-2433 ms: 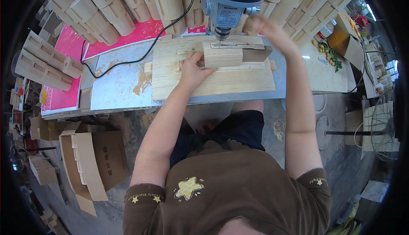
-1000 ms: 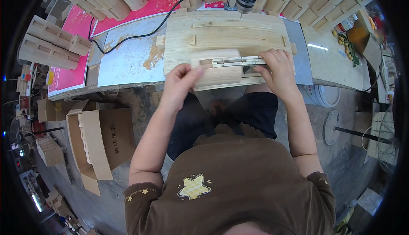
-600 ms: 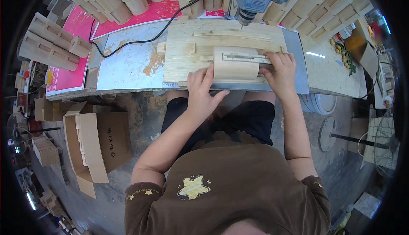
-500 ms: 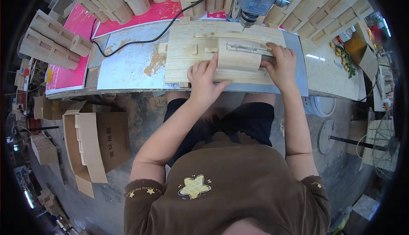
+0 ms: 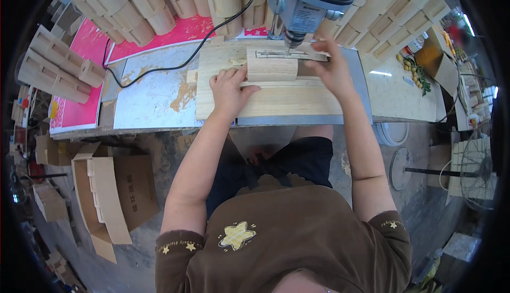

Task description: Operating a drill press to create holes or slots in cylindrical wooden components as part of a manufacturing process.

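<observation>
A pale wooden cylinder (image 5: 272, 71) lies on its side on a flat wooden board (image 5: 292, 100), under the chuck (image 5: 294, 39) of a drill press (image 5: 305, 7). Along its top runs a slot with a narrow metal strip (image 5: 281, 55). My left hand (image 5: 228, 92) holds the cylinder's left end, with curled fingers against it and the thumb near its front edge. By the right end, my right hand (image 5: 333, 70) is raised with fingers apart and slightly blurred. A dark round part (image 5: 306, 70) shows between that end and my right hand.
Stacks of slotted wooden cylinders (image 5: 122, 9) stand behind and to the left, with more (image 5: 396, 14) at the back right. A black cable (image 5: 196, 48) crosses the bench. An open cardboard box (image 5: 127, 192) sits on the floor at left; a fan (image 5: 478, 173) stands at right.
My right hand has let go of the cylinder's right end and lifted toward the drill press. The left hand now sits closer around the left end. The whole view has shifted slightly.
</observation>
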A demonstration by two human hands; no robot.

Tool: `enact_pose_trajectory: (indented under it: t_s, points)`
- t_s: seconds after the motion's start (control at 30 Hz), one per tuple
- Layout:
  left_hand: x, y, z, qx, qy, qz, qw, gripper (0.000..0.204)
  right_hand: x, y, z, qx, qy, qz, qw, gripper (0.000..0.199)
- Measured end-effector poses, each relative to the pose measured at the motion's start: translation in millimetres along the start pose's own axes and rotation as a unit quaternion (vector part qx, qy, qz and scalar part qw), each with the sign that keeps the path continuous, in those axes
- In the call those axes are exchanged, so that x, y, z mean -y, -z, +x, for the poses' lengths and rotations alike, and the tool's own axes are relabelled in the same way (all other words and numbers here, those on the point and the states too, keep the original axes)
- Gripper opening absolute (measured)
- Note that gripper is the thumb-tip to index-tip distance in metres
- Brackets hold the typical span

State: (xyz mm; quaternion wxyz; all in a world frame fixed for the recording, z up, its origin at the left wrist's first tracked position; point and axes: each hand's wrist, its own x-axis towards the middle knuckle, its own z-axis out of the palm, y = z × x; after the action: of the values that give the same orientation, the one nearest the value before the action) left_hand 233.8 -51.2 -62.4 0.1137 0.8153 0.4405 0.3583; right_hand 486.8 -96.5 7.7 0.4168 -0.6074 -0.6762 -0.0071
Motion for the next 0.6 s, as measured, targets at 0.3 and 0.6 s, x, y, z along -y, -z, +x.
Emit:
enact_pose_trajectory:
  t_s: [0.3, 0.6]
  points:
    - [0.4, -0.9, 0.8, 0.033, 0.002, 0.004, 0.999, 0.055, 27.2, 96.5, 154.9, -0.213, 0.138, 0.001, 0.967, 0.024]
    - [7.1, 6.5, -6.0, 0.027, 0.012, 0.029, 0.999, 0.057, 74.8, 97.6, 102.8, -0.026, -0.012, -0.27, 0.962, 0.027]
